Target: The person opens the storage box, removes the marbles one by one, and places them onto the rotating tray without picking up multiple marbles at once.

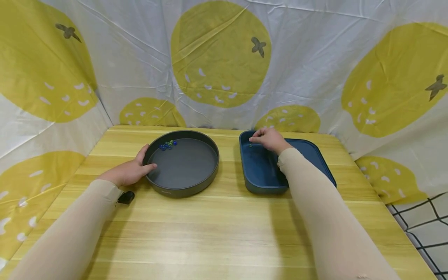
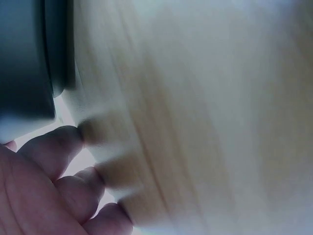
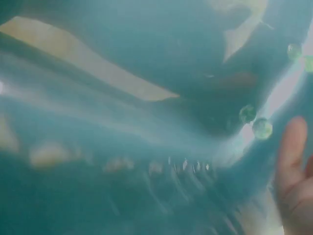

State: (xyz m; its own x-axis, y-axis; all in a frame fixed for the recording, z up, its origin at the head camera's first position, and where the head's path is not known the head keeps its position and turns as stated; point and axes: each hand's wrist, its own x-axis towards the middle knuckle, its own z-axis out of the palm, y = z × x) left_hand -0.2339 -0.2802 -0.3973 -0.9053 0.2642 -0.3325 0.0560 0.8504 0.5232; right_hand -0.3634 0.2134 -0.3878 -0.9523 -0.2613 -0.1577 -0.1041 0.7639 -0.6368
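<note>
My left hand (image 1: 131,171) grips the left rim of a round dark grey pan (image 1: 185,167), thumb over the inside and fingers outside. In the left wrist view, those fingers (image 2: 73,196) reach the wooden table beside the pan. Several small blue and green marbles (image 1: 168,145) lie at the pan's back left. On the right, my right hand (image 1: 271,140) reaches into a blue rectangular tray (image 1: 257,171), fingers pointing left. Clear green marbles (image 3: 262,128) lie near its fingertip in the right wrist view, apart from it. I see nothing held there; some fingers are hidden.
A flat blue lid or second tray (image 1: 309,149) lies right of the tray, partly behind the right forearm. A small black object (image 1: 126,197) is at the left wrist. Patterned cloth (image 1: 220,54) walls the table's back and sides, with black wire grid (image 1: 425,229) at right.
</note>
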